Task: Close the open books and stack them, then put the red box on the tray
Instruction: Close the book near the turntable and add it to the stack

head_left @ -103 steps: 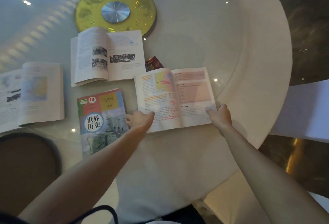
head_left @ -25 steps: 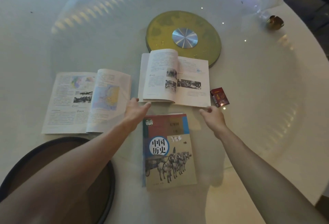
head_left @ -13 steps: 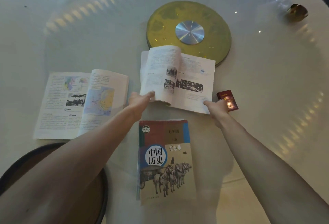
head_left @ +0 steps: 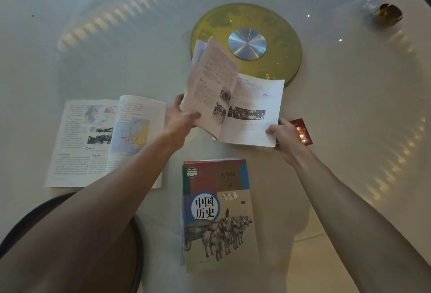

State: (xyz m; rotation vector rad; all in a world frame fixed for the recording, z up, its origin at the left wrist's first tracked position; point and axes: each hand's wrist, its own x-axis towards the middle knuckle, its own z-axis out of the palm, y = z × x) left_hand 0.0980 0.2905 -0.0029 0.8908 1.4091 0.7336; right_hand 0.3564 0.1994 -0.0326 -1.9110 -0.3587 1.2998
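An open book with black-and-white photos (head_left: 247, 108) is in the middle of the table. My left hand (head_left: 179, 120) grips its left half, which is lifted and tilted up. My right hand (head_left: 285, 135) pinches its lower right corner. A small red box (head_left: 303, 130) lies just right of that hand, partly hidden by it. A second open book with maps (head_left: 105, 139) lies flat at the left. A closed book with horses on its cover (head_left: 217, 213) lies in front of me, on top of another book. The dark round tray (head_left: 137, 246) is at the lower left, mostly hidden by my left arm.
The round white table (head_left: 349, 106) has a glass turntable with a gold disc and silver hub (head_left: 247, 43) at its centre. A small gold object (head_left: 387, 15) sits at the far right. The table edge curves along the lower right.
My left hand has lifted the left half of the photo book off the table and is swinging it up toward the right. My right hand still holds the lower right corner.
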